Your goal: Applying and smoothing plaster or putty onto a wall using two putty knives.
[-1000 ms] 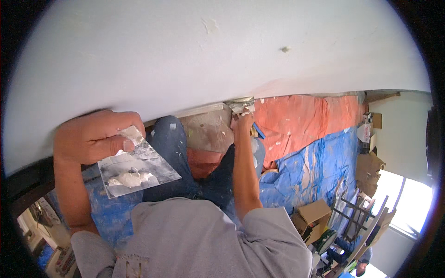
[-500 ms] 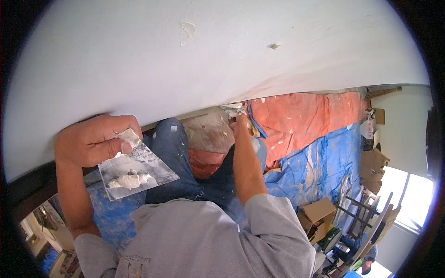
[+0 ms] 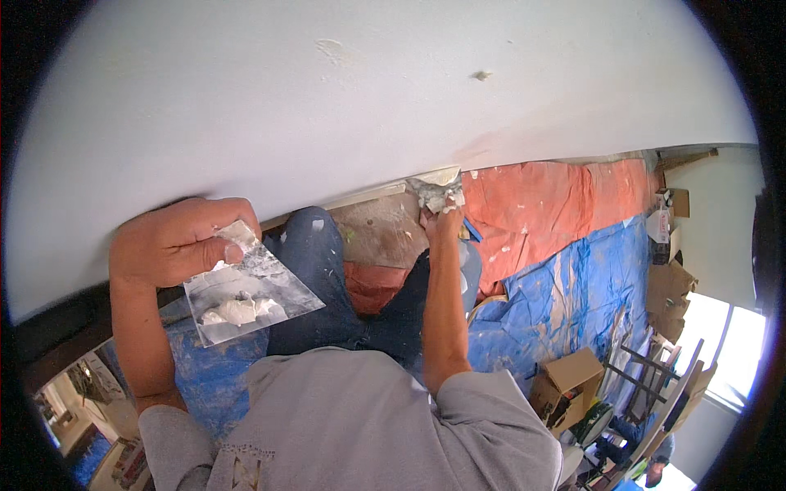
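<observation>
My left hand [image 3: 176,241] grips a flat, shiny four-sided sheet [image 3: 286,299] between thumb and fingers, its knuckles close to the white wall. A lump of off-white putty [image 3: 239,311] lies on that sheet. Farther ahead and to the right, my right hand [image 3: 443,222] is closed on a putty knife [image 3: 444,177]. Its wide blade, smeared with putty, is at the lower edge of the wall [image 3: 393,106]. The handle is mostly hidden by my fingers. On the wall show a putty patch [image 3: 331,51] and a small raised dab [image 3: 481,75].
Red sheeting [image 3: 532,213] and a blue tarp [image 3: 565,282] cover the floor along the wall. My knees [image 3: 309,237] are bent close to it. To the right stand an opened cardboard box [image 3: 569,380] and stacked boards; another person [image 3: 655,462] is beyond them.
The putty knife's blade has turned so more of its broad, putty-smeared face shows at the wall's lower edge. My left hand still holds the sheet; the whole view has shifted slightly.
</observation>
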Demonstrator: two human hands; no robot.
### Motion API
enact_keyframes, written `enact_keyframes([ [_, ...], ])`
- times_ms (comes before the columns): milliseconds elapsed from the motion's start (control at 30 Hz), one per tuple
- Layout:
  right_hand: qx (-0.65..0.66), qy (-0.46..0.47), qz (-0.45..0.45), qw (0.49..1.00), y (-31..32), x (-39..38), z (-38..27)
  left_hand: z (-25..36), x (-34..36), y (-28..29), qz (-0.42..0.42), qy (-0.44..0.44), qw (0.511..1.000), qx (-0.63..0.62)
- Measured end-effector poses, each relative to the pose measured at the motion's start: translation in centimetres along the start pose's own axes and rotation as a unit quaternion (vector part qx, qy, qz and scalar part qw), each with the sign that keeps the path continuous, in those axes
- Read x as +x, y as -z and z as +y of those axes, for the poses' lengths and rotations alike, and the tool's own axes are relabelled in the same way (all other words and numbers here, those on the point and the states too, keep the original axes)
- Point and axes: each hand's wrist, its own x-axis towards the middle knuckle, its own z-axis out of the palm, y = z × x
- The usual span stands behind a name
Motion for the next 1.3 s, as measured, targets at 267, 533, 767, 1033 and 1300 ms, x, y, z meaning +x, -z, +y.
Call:
enact_keyframes([
  [267,-0.030,-0.094,-0.002,0.995,8.7,8.6,8.5,-0.2,1.1,0.3,-0.013,0.000,1.000,-0.008],
  [533,0.076,-0.150,0.102,0.981,2.7,7.3,4.5,0.9,0.6,0.3,-0.010,0.008,1.000,-0.012],
  [767,0.008,-0.096,0.086,0.992,0.8,5.2,-0.1,1.2,0.7,0.6,-0.007,-0.032,0.999,0.034],
  [1033,-0.029,-0.030,0.011,0.999,-6.1,-2.7,-7.8,-0.8,0.1,0.1,-0.004,-0.078,0.996,0.044],
  [1300,-0.045,0.057,0.000,0.997,-15.6,-12.1,-18.4,-3.6,0.2,-1.3,0.021,-0.104,0.994,-0.016],
])
